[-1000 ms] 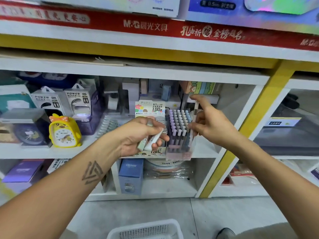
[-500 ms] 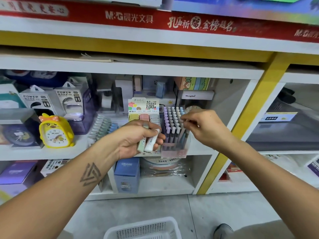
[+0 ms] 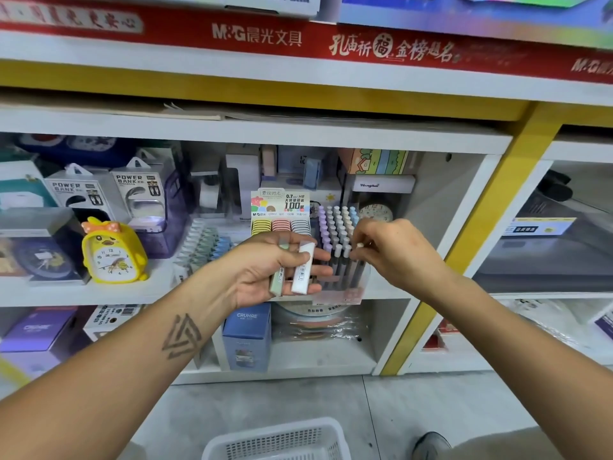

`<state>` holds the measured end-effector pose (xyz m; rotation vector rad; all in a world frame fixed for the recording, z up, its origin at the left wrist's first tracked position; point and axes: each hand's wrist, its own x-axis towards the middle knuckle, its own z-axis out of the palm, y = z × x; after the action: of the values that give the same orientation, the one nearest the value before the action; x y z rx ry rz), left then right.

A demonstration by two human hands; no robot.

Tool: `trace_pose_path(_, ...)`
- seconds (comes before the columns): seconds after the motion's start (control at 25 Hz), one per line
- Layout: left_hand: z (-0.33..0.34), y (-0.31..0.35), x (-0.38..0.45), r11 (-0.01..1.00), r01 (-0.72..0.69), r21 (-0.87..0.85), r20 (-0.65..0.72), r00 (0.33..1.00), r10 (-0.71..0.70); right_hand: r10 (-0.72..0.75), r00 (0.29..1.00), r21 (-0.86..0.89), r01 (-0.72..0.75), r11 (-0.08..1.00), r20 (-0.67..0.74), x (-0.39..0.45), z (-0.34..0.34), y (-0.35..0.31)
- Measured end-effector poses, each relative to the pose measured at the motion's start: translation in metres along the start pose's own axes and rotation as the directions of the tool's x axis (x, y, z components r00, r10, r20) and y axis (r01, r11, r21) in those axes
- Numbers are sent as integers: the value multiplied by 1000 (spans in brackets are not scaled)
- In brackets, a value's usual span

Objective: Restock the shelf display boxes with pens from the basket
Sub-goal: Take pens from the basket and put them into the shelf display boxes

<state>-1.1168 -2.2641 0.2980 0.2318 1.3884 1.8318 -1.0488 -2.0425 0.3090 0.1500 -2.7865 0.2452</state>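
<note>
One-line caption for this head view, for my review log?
Right hand pinches a pen top at the display box while left hand holds two spare pens; basket below.

White shelving (image 3: 252,129) with yellow trim (image 3: 477,257) and a red banner (image 3: 298,38) stands on a grey floor (image 3: 414,406).

Pastel-capped pens (image 3: 336,227) stand upright in the clear display box (image 3: 345,290) on the shelf.

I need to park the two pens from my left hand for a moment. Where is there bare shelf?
Bare shelf shows right of the pen display box, up to the cubby wall. A smaller strip lies in front of the yellow duck clock. Behind and left, boxes crowd. The left hand blocks the front centre.
</note>
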Motion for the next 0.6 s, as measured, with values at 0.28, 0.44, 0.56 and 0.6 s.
trace_pose_path(0.28, -5, 5, -6, 998, -61, -34, 2, 998, 61, -20, 986, 91, 35, 995, -166, 10, 1, -21)
trace_pose_path(0.44, -12, 13, -13, 989, -115, 92, -9, 993, 116, 170, 976, 653, -216, 726, 134, 29, 6, -56)
trace_pose_path(0.56, -19, 17, -19, 989, -122, 86, -2, 992, 123, 185, 941, 805, -338, 487, 283, 40, 13, -70)
trace_pose_path(0.6, -22, 21, -20, 989, -122, 82, -2, 992, 122, 181, 936, 834, -352, 425, 303, 43, 13, -71)
